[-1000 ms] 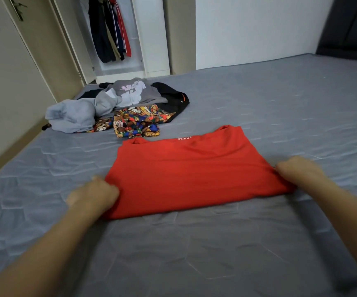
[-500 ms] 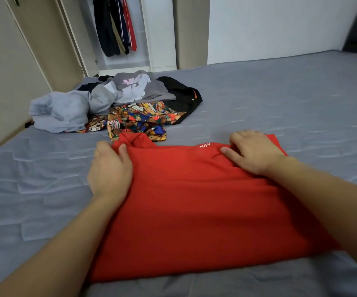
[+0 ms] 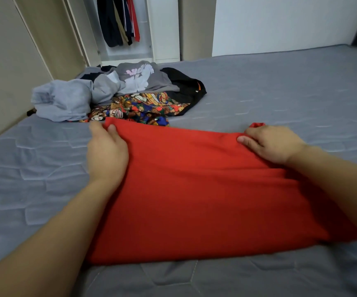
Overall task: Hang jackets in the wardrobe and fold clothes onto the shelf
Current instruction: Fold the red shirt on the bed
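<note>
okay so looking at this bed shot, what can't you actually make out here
- Head view, red shirt: whatever lies under the folded top layer is covered by the cloth.
- Left hand and right hand: fingertips hidden over the far edge.
- Hanging jackets: tops cut off by the frame edge.
- Clothes pile: count unclear, garments overlap.

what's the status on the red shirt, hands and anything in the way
Left hand and right hand pinch the red shirt's far corners. Shirt flat on bed. Clothes pile just beyond.

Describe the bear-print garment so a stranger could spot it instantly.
On the grey bed, a heap of clothes lies near the open wardrobe. The bear-print garment is at the heap's front edge, just beyond the red shirt. It alone is multicoloured; its neighbours are plain grey, pale blue or black.
</note>
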